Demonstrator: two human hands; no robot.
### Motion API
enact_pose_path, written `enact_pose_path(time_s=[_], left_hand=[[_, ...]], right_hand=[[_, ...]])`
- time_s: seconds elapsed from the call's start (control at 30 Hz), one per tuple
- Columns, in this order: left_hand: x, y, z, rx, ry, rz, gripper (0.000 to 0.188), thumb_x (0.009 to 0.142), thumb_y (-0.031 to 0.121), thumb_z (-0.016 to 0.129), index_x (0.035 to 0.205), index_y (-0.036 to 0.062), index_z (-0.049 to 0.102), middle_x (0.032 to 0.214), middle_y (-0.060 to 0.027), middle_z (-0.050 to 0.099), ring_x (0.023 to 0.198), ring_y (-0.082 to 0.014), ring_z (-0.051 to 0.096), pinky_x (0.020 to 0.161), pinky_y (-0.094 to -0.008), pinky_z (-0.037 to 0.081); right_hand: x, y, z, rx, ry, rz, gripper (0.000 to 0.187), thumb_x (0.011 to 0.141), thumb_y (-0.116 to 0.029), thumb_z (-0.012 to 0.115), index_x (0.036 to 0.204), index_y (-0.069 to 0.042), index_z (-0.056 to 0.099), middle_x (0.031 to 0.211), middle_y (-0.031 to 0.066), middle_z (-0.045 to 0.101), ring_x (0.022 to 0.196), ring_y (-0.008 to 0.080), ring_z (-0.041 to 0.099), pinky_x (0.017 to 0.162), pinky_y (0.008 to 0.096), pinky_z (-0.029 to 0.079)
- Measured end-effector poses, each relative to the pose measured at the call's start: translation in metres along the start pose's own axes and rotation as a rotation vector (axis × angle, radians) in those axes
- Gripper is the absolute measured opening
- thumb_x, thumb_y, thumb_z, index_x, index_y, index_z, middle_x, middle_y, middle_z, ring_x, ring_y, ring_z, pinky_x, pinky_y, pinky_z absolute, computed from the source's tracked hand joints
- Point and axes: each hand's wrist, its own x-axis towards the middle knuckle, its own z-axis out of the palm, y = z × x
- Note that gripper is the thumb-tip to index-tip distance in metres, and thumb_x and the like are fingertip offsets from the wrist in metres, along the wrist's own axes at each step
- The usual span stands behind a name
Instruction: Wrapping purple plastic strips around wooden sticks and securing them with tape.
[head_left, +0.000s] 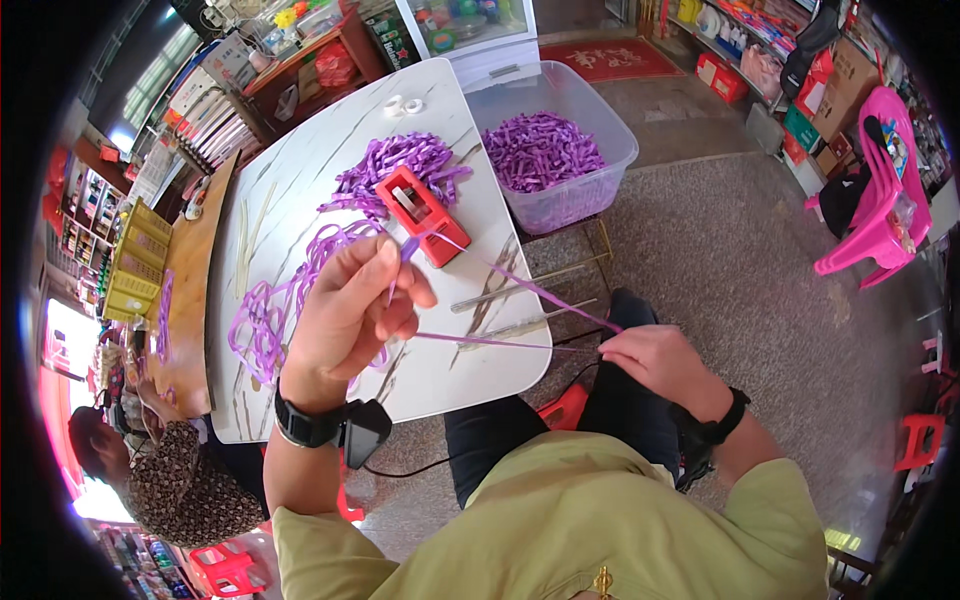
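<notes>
A narrow purple ribbon [540, 292] runs taut in two strands between my hands. My left hand [352, 300] is raised over the marble-patterned table, thumb and fingers pinching a folded purple end of it. My right hand [668, 368] is closed on the far loop, out past the table's right edge. Just beyond my left fingers stands a red tape dispenser [423, 218]. Behind the dispenser lies a heap of bundled purple ribbons [395, 168]. Long loose purple ribbon [262, 330] trails in loops to the left of my left hand, partly hidden by it.
A clear plastic bin [610, 165] full of purple bundles stands at the table's far right. Two white tape rolls [403, 105] lie at the far end of the white table [480, 385]. At left, a person [180, 480] sits by a wooden table [195, 300]. A pink chair [890, 190] stands far right.
</notes>
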Motion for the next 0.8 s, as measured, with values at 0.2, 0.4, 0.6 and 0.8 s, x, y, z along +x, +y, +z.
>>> enact_pose_path(time_s=[0.2,0.4,0.6,0.8], left_hand=[[-0.017,-0.015,-0.022,0.035,0.094,-0.139,0.020,0.089,0.021,0.047,0.076,0.0055,0.052,0.070,-0.0120,0.060,0.042,-0.0053,0.044,0.044,-0.0200,0.041],[-0.017,-0.021,-0.057,-0.009,0.229,-0.084,0.020,0.089,0.020,0.046,0.076,0.0056,0.051,0.076,-0.0129,0.061,0.043,-0.0048,0.039,0.045,-0.0188,0.039],[0.023,-0.034,-0.065,-0.158,0.338,-0.074,0.023,0.089,0.020,0.045,0.076,0.0014,0.049,0.093,-0.0219,0.058,0.047,-0.0069,0.045,0.048,-0.0208,0.044],[0.050,-0.055,-0.060,-0.201,0.270,-0.090,0.019,0.090,0.018,0.042,0.089,-0.0003,0.048,0.099,-0.0234,0.056,0.049,-0.0064,0.048,0.052,-0.0199,0.045]], right_hand=[[0.001,0.006,-0.009,-0.101,0.216,-0.060,0.016,0.071,-0.012,0.061,0.086,-0.007,0.063,0.082,0.0055,0.062,0.072,0.0214,0.059,0.061,0.0307,0.048],[0.003,-0.018,-0.014,-0.184,0.118,-0.267,0.016,0.071,-0.014,0.059,0.086,-0.009,0.062,0.085,0.0026,0.060,0.065,0.0186,0.058,0.055,0.0285,0.046],[0.003,-0.064,0.000,-0.174,-0.036,-0.671,0.019,0.065,-0.012,0.059,0.084,-0.010,0.062,0.091,-0.0036,0.059,0.057,0.0048,0.049,0.044,0.0183,0.034],[0.010,-0.084,-0.006,-0.211,-0.020,-0.802,0.015,0.064,-0.012,0.059,0.078,-0.009,0.061,0.085,-0.0044,0.057,0.061,0.0045,0.048,0.046,0.0174,0.034]])
